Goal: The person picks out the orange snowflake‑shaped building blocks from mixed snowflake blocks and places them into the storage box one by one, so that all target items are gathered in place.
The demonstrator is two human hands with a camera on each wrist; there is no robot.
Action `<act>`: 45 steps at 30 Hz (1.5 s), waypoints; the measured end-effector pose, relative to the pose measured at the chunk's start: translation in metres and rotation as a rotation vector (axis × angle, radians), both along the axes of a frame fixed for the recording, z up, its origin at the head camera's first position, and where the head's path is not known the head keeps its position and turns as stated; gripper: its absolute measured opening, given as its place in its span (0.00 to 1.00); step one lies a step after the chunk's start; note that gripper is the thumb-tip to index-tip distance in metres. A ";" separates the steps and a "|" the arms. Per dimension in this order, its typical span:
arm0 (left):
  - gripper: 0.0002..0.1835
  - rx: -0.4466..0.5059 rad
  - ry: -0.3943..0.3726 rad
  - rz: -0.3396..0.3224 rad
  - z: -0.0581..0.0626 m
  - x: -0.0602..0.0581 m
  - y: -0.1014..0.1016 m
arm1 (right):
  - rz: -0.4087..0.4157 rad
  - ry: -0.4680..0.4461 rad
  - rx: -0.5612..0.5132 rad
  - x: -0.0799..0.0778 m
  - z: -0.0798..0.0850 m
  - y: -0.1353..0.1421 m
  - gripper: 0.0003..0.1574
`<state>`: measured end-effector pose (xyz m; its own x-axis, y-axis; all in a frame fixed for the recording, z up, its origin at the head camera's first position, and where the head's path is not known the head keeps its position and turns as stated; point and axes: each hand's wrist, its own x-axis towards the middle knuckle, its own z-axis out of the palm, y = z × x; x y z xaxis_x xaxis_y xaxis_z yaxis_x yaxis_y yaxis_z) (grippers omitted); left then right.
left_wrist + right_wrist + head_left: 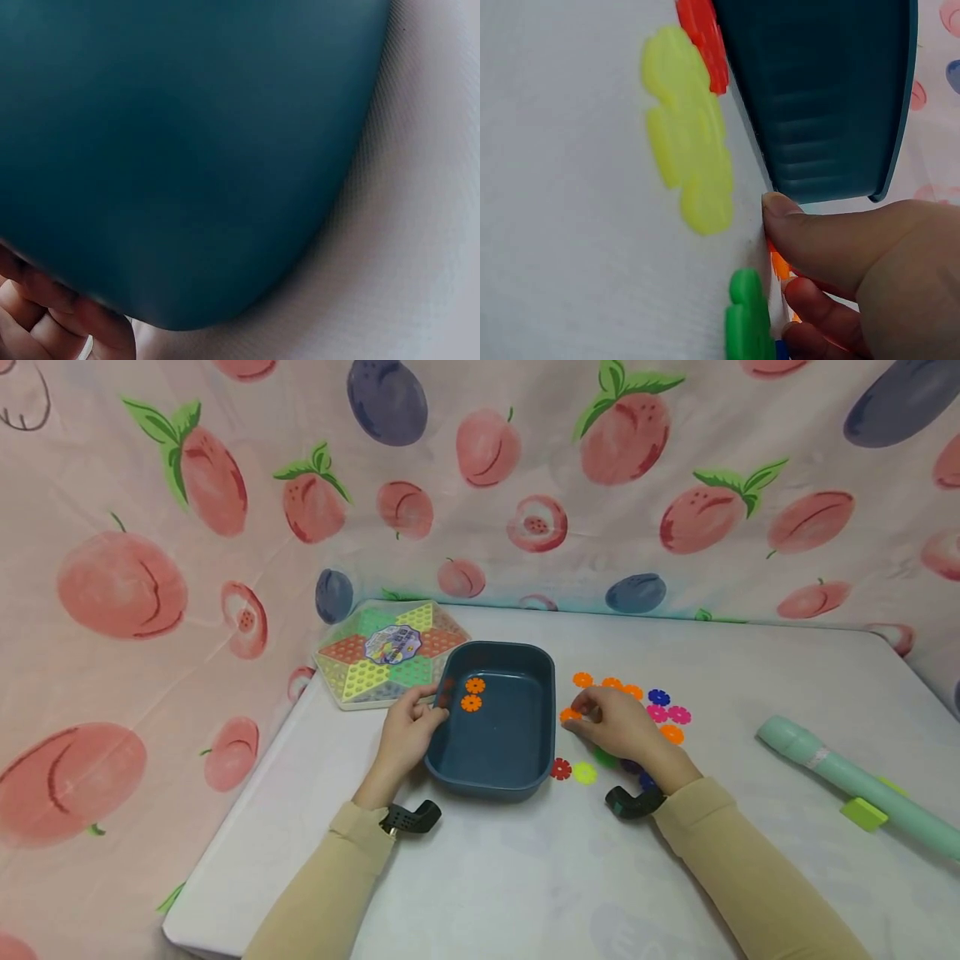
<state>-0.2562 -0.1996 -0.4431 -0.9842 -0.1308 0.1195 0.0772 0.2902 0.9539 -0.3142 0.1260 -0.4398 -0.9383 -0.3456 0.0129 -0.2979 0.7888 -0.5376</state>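
Observation:
A dark blue rectangular basin point(491, 777) stands on the white table with two orange snowflake discs point(471, 702) in it. My left hand point(408, 727) grips the basin's left rim, thumb over the edge; its curled fingers point(105, 326) show under the rim in the left wrist view. Just right of the basin, my right hand point(622, 722) pinches an orange snowflake disc point(568, 716) down at the table, partly hidden by the thumb point(802, 225) in the right wrist view. Around that hand lie more notched discs: a yellow disc point(686, 131), a green disc point(748, 319), a red disc point(561, 768) and pink discs point(678, 715).
Behind the basin's left side lies a hexagonal Chinese checkers box point(360, 681) with a clear lid. On the right, a mint-green tube point(847, 772) rests across a lime-green block point(862, 814). A fruit-print cloth point(555, 585) hangs along the table's back and left.

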 end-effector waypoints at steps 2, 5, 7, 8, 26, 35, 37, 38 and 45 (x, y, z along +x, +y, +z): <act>0.23 -0.001 0.001 0.000 0.000 0.000 0.000 | -0.007 -0.002 0.003 0.000 0.001 0.000 0.24; 0.22 -0.003 0.003 -0.003 0.001 0.000 0.000 | -0.011 -0.007 0.002 0.000 0.002 0.000 0.24; 0.22 -0.006 0.006 -0.003 0.001 0.000 0.000 | -0.017 -0.004 0.002 -0.001 0.003 0.000 0.23; 0.22 -0.007 0.007 -0.002 0.001 0.000 0.000 | -0.019 -0.003 0.000 -0.001 0.003 0.000 0.23; 0.23 -0.009 0.007 0.003 0.000 0.000 0.000 | -0.033 0.016 -0.075 0.001 0.001 0.005 0.13; 0.23 -0.012 0.016 -0.002 0.002 -0.002 -0.001 | -0.041 0.026 -0.083 -0.002 0.002 0.006 0.10; 0.23 -0.012 0.014 -0.002 0.001 -0.002 -0.001 | -0.044 0.027 -0.090 -0.002 0.002 0.007 0.10; 0.23 -0.013 0.014 -0.002 0.001 -0.002 -0.001 | -0.045 0.025 -0.093 -0.002 0.001 0.007 0.10; 0.23 -0.026 0.011 0.001 0.000 0.000 0.000 | -0.045 0.007 -0.111 -0.001 0.002 0.008 0.11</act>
